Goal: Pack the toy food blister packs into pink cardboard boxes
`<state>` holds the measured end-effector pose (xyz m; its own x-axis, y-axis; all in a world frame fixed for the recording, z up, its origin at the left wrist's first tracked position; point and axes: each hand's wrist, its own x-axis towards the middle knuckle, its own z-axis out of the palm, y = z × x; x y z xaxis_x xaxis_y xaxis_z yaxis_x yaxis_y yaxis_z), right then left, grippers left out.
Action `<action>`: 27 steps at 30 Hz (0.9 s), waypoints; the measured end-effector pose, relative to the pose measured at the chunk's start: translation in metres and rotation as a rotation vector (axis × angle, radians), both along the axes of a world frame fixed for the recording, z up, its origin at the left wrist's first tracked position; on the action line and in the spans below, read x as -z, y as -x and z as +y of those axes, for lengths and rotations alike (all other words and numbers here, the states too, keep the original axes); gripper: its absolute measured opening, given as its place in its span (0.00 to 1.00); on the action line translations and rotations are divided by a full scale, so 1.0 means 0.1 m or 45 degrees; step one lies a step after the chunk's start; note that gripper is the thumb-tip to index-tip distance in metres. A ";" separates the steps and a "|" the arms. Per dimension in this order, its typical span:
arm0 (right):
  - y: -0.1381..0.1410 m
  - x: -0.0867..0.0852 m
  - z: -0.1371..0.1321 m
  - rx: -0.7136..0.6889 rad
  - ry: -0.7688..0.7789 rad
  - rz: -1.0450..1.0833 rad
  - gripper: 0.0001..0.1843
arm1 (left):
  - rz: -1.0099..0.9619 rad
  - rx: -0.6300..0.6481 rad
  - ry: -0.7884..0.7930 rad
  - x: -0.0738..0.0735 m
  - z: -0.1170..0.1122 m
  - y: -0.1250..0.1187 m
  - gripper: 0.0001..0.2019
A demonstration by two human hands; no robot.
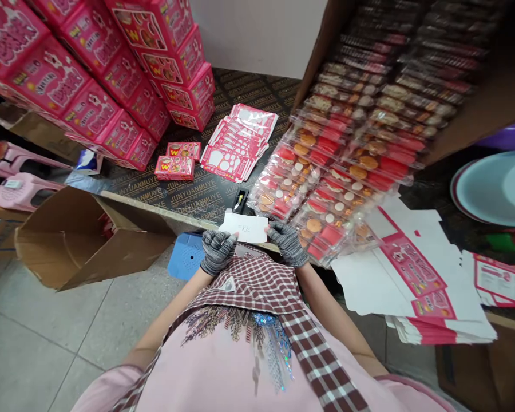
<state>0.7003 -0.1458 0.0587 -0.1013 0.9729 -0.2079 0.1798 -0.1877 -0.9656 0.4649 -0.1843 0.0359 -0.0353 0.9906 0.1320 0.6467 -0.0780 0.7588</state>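
A small white slip of paper (pixel 249 222) with faint handwriting is stretched between my two hands at the table's near edge. My left hand (pixel 218 250), in a grey knit glove with bare fingertips, pinches its left end. At the right end, my right hand (pixel 288 242), gloved the same way, grips the paper between thumb and fingers. Just beyond the slip lies a small black object (pixel 240 200) with a yellowish mark, its kind unclear. Clear plastic trays (pixel 292 177) of toy food pieces stand packed close to my right hand.
Pink printed boxes (pixel 68 80) are stacked at the back left, with small pink boxes (pixel 175 163) before them. Printed pink sheets (pixel 240 140) lie mid-table. Flat unfolded cartons (pixel 412 274) are at right. An open cardboard box (pixel 90 240) and a blue stool (pixel 186 256) stand below left.
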 end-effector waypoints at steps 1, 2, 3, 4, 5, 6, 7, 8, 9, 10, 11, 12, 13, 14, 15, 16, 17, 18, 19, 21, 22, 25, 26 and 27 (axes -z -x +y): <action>0.02 0.02 0.05 -0.014 -0.015 -0.003 0.22 | 0.023 -0.027 -0.013 -0.01 0.00 0.02 0.07; 0.05 0.04 0.10 -0.028 -0.030 -0.006 0.21 | 0.045 -0.055 -0.035 -0.01 0.01 0.05 0.07; 0.09 0.05 0.16 -0.037 -0.041 -0.008 0.21 | 0.069 -0.086 -0.074 -0.01 0.01 0.08 0.07; 0.13 0.07 0.21 -0.038 -0.047 -0.007 0.21 | 0.103 -0.120 -0.133 -0.01 0.02 0.12 0.08; 0.17 0.08 0.26 -0.033 -0.050 -0.003 0.21 | 0.151 -0.155 -0.214 0.00 0.03 0.15 0.08; 0.21 0.08 0.31 -0.029 -0.048 0.000 0.21 | 0.210 -0.185 -0.311 0.00 0.04 0.18 0.08; 0.25 0.08 0.36 -0.034 -0.040 0.001 0.21 | 0.275 -0.201 -0.413 0.01 0.06 0.22 0.08; 0.28 0.08 0.40 -0.046 -0.026 0.000 0.21 | 0.338 -0.201 -0.512 0.01 0.10 0.25 0.07; 0.31 0.07 0.44 -0.066 -0.003 -0.001 0.21 | 0.393 -0.188 -0.599 0.01 0.13 0.28 0.07; 0.33 0.07 0.48 -0.089 0.023 -0.001 0.21 | 0.439 -0.170 -0.671 0.01 0.18 0.31 0.06; 0.35 0.08 0.52 -0.106 0.048 0.001 0.20 | 0.479 -0.153 -0.733 0.01 0.23 0.33 0.05; 0.37 0.09 0.56 -0.112 0.068 0.006 0.21 | 0.517 -0.137 -0.789 0.00 0.29 0.36 0.04; 0.39 0.11 0.59 -0.109 0.079 0.010 0.21 | 0.552 -0.125 -0.835 0.00 0.35 0.38 0.04; 0.41 0.14 0.63 -0.095 0.080 0.012 0.22 | 0.583 -0.112 -0.863 0.00 0.41 0.40 0.04; 0.43 0.17 0.67 -0.083 0.076 0.014 0.22 | 0.600 -0.096 -0.860 0.01 0.48 0.43 0.04; 0.46 0.21 0.71 -0.076 0.070 0.017 0.23 | 0.605 -0.076 -0.829 0.02 0.55 0.46 0.04; 0.50 0.25 0.76 -0.072 0.068 0.024 0.23 | 0.600 -0.052 -0.784 0.04 0.63 0.51 0.05; 0.54 0.30 0.80 -0.067 0.068 0.036 0.24 | 0.595 -0.024 -0.742 0.07 0.71 0.58 0.06; 0.60 0.35 0.85 -0.061 0.072 0.053 0.25 | 0.588 0.009 -0.690 0.10 0.80 0.67 0.06; 0.76 0.49 0.97 -0.010 0.082 0.089 0.26 | 0.550 0.044 -0.483 0.17 1.00 0.95 0.05; 0.85 0.56 1.04 0.040 0.086 0.102 0.26 | 0.530 0.041 -0.337 0.19 1.10 1.14 0.06; 1.20 0.83 1.26 0.197 0.113 0.119 0.26 | 0.491 -0.013 0.090 0.24 1.42 1.83 0.12; 1.32 0.91 1.33 0.243 0.137 0.129 0.26 | 0.493 -0.014 0.167 0.23 1.51 2.06 0.13; 1.44 0.99 1.38 0.288 0.176 0.145 0.26 | 0.490 0.008 0.245 0.23 1.58 2.26 0.15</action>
